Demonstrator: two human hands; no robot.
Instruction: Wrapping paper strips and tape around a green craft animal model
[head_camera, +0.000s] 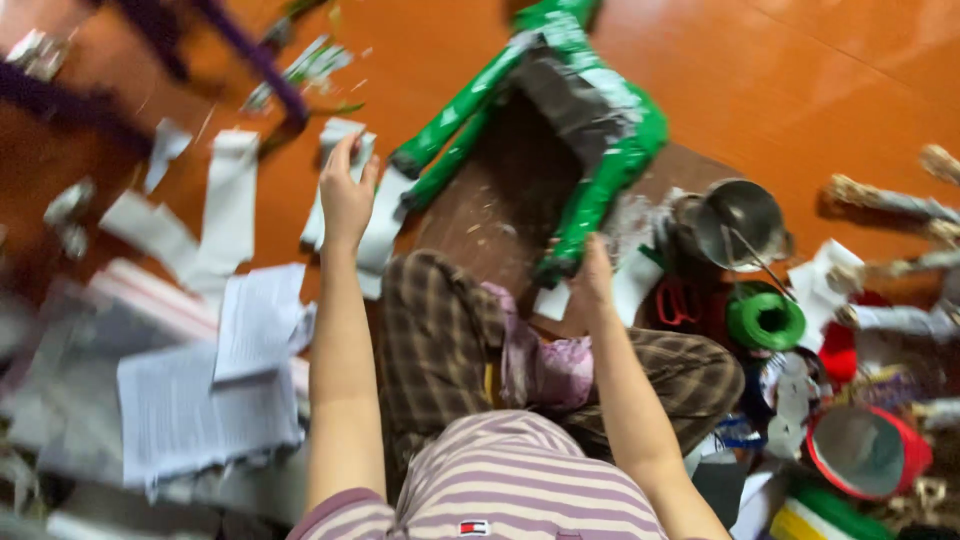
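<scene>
Printed sheets (205, 400) lay at far left. The left hand (347, 195) pinched a white paper strip (338, 133) above the orange floor (820, 70), among other torn strips. At centre stood a green taped figure (590, 130) on a brown board (500, 200). The right hand (592, 272) touched its lower end (whether it gripped, I couldn't tell). A metal bowl (735, 215) and green wire spool (765, 320) lay right.
</scene>
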